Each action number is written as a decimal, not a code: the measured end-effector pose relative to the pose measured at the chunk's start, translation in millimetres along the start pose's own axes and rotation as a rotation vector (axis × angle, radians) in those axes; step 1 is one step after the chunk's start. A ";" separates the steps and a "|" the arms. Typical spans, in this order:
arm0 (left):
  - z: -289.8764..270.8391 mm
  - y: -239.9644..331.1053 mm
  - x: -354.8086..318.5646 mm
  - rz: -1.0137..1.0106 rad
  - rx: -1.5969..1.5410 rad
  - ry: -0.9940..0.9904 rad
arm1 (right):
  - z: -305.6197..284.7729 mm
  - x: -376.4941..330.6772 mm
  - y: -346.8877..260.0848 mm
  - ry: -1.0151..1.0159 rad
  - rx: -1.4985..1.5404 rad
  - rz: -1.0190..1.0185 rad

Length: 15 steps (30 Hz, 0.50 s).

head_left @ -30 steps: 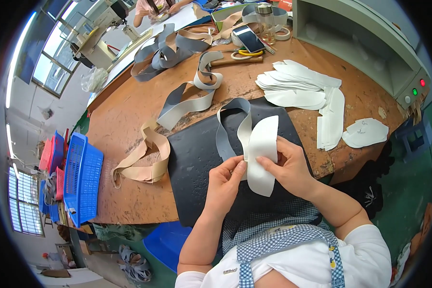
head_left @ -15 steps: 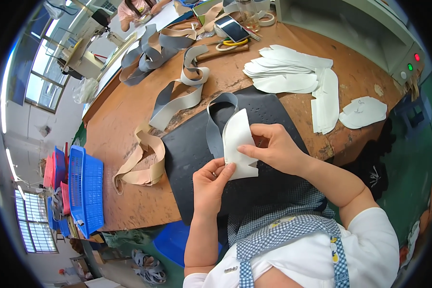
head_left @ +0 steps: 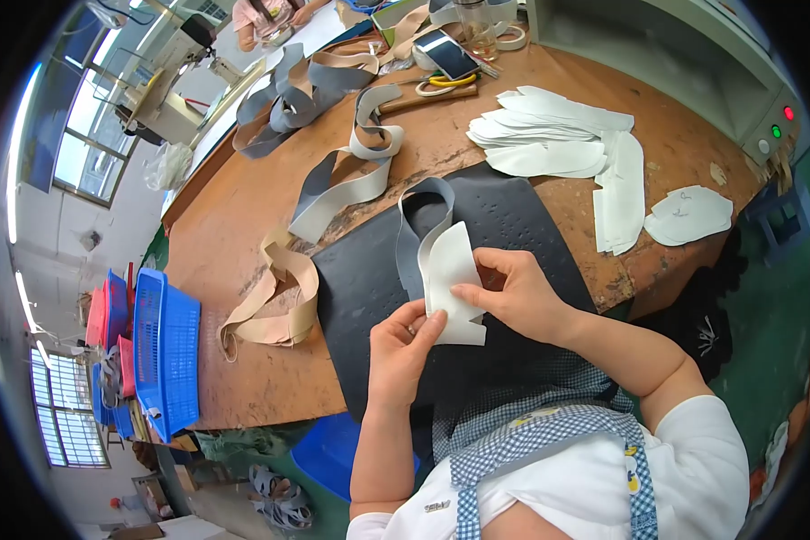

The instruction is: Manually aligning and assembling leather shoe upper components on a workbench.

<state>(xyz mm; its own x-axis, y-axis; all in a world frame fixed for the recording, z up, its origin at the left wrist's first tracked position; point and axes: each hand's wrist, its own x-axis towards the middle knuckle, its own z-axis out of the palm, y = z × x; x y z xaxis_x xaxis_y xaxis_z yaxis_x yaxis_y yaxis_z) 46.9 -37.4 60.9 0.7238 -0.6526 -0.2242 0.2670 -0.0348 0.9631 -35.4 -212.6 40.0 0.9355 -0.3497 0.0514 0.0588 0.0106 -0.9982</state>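
A white cut piece with a notched lower edge is held up over the black mat. My left hand pinches its lower left corner between thumb and fingers. On its right edge, the thumb and fingers of my right hand are closed, the thumb on the front face. A grey-blue strip loops up behind the piece and comes down along its left edge. Whether the strip is fixed to the piece I cannot tell.
White cut pieces lie stacked at the right, with a smaller pile beyond. Coiled strips and a beige strip lie left. Scissors and a phone sit at the back. A blue basket stands at the table's left.
The whole view has shifted slightly. The white piece's top now leans a little lower and nearer my right hand. Both hands keep their grip.
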 end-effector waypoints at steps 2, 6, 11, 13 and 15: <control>5.9 0.5 -0.2 -0.069 0.029 -0.005 | 4.8 -3.0 -1.0 -0.016 0.011 0.019; 4.6 -8.8 0.3 -0.043 0.021 -0.008 | 3.2 3.3 -0.5 0.019 -0.064 -0.013; 2.7 -7.2 -2.2 -0.024 -0.035 -0.029 | 2.9 9.6 3.7 0.019 -0.040 -0.025; -0.5 -7.9 -2.8 -0.015 -0.060 -0.040 | 3.8 8.7 1.7 0.018 -0.033 -0.009; -5.9 -9.7 -4.1 -0.032 -0.058 -0.076 | 7.1 8.0 0.3 0.015 -0.042 -0.023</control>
<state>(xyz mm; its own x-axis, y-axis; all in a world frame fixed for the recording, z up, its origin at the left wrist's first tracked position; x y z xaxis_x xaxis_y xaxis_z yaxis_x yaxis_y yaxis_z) 45.1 -29.9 51.6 0.6647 -0.7073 -0.2405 0.3271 -0.0138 0.9449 -25.4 -208.7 40.3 0.9285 -0.3638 0.0746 0.0655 -0.0373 -0.9972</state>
